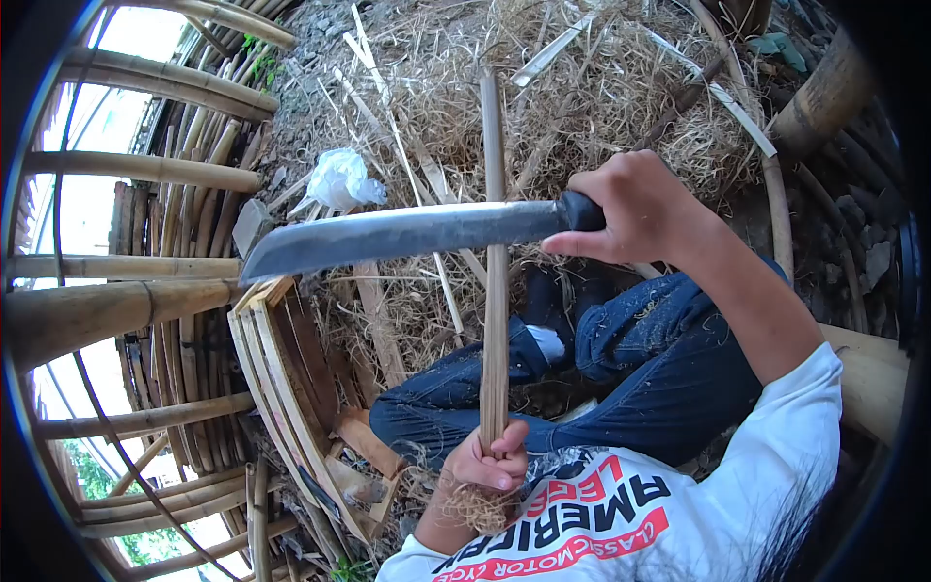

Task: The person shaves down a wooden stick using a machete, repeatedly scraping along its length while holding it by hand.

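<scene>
My right hand (630, 207) is closed around the dark handle of a machete (407, 233). Its long, broad blade points left and lies across a bamboo strip (495, 339), overlapping it in this view. Lower down, my left hand (485, 461) grips the near end of this strip, which runs away from me over my bent legs. A tuft of thin shavings (480, 506) hangs at my left wrist.
Curly shavings (572, 107) and loose strips cover the ground ahead. A crumpled white plastic bag (341, 179) lies beyond the blade. At left stand a wooden crate (281, 388) and a bamboo pole fence (145, 167). A thick bamboo pole (824, 102) is at far right.
</scene>
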{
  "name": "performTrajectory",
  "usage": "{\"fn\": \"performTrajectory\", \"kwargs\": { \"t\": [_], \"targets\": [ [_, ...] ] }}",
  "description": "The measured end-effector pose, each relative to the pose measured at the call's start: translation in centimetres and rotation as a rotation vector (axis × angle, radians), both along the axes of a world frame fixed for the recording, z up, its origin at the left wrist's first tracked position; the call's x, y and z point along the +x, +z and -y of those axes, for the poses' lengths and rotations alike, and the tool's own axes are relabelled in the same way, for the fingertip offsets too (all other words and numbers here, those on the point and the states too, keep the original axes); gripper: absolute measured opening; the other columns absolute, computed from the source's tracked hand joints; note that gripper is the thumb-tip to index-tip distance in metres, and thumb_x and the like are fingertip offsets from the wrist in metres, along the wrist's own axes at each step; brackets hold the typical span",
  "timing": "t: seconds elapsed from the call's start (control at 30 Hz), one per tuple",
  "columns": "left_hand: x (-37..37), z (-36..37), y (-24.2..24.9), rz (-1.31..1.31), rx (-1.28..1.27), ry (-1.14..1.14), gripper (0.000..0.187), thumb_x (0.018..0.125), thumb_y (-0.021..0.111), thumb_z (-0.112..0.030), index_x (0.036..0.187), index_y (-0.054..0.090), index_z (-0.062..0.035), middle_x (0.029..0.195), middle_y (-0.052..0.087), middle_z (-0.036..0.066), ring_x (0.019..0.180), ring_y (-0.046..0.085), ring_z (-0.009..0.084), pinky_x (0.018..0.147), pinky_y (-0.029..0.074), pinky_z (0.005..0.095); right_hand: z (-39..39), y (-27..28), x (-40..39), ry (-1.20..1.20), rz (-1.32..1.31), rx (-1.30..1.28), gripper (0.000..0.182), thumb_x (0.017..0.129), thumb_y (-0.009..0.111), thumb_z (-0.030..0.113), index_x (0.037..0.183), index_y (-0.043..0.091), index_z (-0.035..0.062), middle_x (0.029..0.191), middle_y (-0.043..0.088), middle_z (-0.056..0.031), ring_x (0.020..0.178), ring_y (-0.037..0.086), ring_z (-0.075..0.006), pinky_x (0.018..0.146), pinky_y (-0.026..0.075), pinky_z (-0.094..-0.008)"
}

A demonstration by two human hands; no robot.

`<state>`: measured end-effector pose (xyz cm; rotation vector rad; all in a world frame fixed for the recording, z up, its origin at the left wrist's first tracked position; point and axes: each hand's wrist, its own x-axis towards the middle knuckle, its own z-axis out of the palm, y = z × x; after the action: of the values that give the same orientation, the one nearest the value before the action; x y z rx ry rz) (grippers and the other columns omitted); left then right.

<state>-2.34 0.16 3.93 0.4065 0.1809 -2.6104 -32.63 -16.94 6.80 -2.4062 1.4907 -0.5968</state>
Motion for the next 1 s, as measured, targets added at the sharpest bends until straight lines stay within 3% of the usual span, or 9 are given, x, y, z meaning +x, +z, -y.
{"fn": "performTrajectory", "kwargs": {
  "t": [0.23, 0.43, 0.57, 0.63, 0.77, 0.83, 0.9, 1.0],
  "targets": [
    [0.5, -1.4, -0.5, -0.198, -0.043, -0.061, 0.041, 0.069, 0.063, 0.018, 0.073, 0.035, -0.012, 0.053, 0.03, -0.006, 0.037, 0.027, 0.0036, 0.034, 0.02, 0.0224, -1.0, 0.4, 0.1, 0.208, 0.225, 0.035, 0.06, 0.077, 0.065, 0.066, 0.062, 0.062, 0.0077, 0.048, 0.055, -0.0043, 0.044, 0.059, -0.0198, 0.048, 0.05, -0.0329],
    [0.1, -0.1, 0.0, -0.111, 0.014, -0.031, 0.04, 0.071, 0.064, 0.018, 0.077, 0.038, -0.0123, 0.053, 0.029, -0.007, 0.039, 0.025, 0.0015, 0.035, 0.018, 0.0222, -0.2, -0.1, 0.2, 0.083, 0.057, -0.093, 0.063, 0.077, 0.06, 0.072, 0.063, 0.063, 0.0103, 0.047, 0.053, 0.0004, 0.041, 0.053, -0.0139, 0.044, 0.047, -0.029],
    [0.4, -1.1, 0.0, -0.126, 0.062, -0.007, 0.039, 0.071, 0.063, 0.018, 0.079, 0.039, -0.0125, 0.054, 0.028, -0.008, 0.04, 0.025, 0.0014, 0.036, 0.019, 0.0223, 0.7, 0.1, -0.3, 0.004, 0.055, 0.097, 0.062, 0.079, 0.059, 0.071, 0.063, 0.061, 0.0112, 0.047, 0.051, 0.0017, 0.04, 0.049, -0.011, 0.041, 0.043, -0.0284],
    [0.3, -1.3, 0.2, -0.127, 0.095, -0.043, 0.04, 0.071, 0.062, 0.019, 0.078, 0.039, -0.0127, 0.054, 0.029, -0.007, 0.04, 0.026, 0.0018, 0.036, 0.019, 0.0228, 1.3, 0.3, -1.0, -0.082, 0.204, 0.171, 0.063, 0.079, 0.059, 0.071, 0.062, 0.06, 0.0109, 0.047, 0.05, 0.0011, 0.04, 0.05, -0.0116, 0.041, 0.043, -0.0287],
    [0.4, -1.4, -0.4, -0.162, 0.097, -0.053, 0.04, 0.071, 0.064, 0.018, 0.075, 0.038, -0.0127, 0.054, 0.029, -0.007, 0.039, 0.026, 0.0019, 0.036, 0.019, 0.0231, -0.5, -0.3, -0.2, -0.016, 0.176, 0.226, 0.063, 0.079, 0.06, 0.07, 0.06, 0.06, 0.0107, 0.046, 0.051, -0.0001, 0.042, 0.054, -0.0135, 0.043, 0.045, -0.0291],
    [0.3, -1.0, -0.3, -0.183, 0.096, -0.05, 0.041, 0.071, 0.064, 0.017, 0.074, 0.036, -0.0128, 0.054, 0.029, -0.008, 0.039, 0.025, 0.0019, 0.036, 0.019, 0.023, -1.3, -0.1, 0.9, 0.139, 0.089, -0.122, 0.062, 0.078, 0.061, 0.07, 0.058, 0.06, 0.0108, 0.047, 0.053, -0.0012, 0.043, 0.056, -0.0143, 0.044, 0.046, -0.0285],
    [0.5, -1.0, 0.2, -0.099, 0.077, -0.035, 0.042, 0.07, 0.063, 0.018, 0.074, 0.035, -0.0131, 0.054, 0.029, -0.008, 0.039, 0.025, 0.002, 0.036, 0.018, 0.023, -0.6, 0.4, 0.6, 0.147, 0.077, -0.064, 0.06, 0.078, 0.062, 0.068, 0.059, 0.06, 0.0111, 0.048, 0.054, -0.0017, 0.043, 0.056, -0.0135, 0.045, 0.046, -0.0277],
    [0.5, -1.1, 0.3, -0.096, 0.08, -0.048, 0.042, 0.07, 0.064, 0.018, 0.074, 0.035, -0.0131, 0.054, 0.029, -0.008, 0.04, 0.026, 0.002, 0.036, 0.019, 0.0229, 0.9, 0.4, -0.5, -0.028, 0.073, 0.115, 0.06, 0.078, 0.063, 0.068, 0.06, 0.06, 0.0106, 0.046, 0.049, 0.0017, 0.04, 0.05, -0.0114, 0.043, 0.044, -0.0269]
  ]
}}
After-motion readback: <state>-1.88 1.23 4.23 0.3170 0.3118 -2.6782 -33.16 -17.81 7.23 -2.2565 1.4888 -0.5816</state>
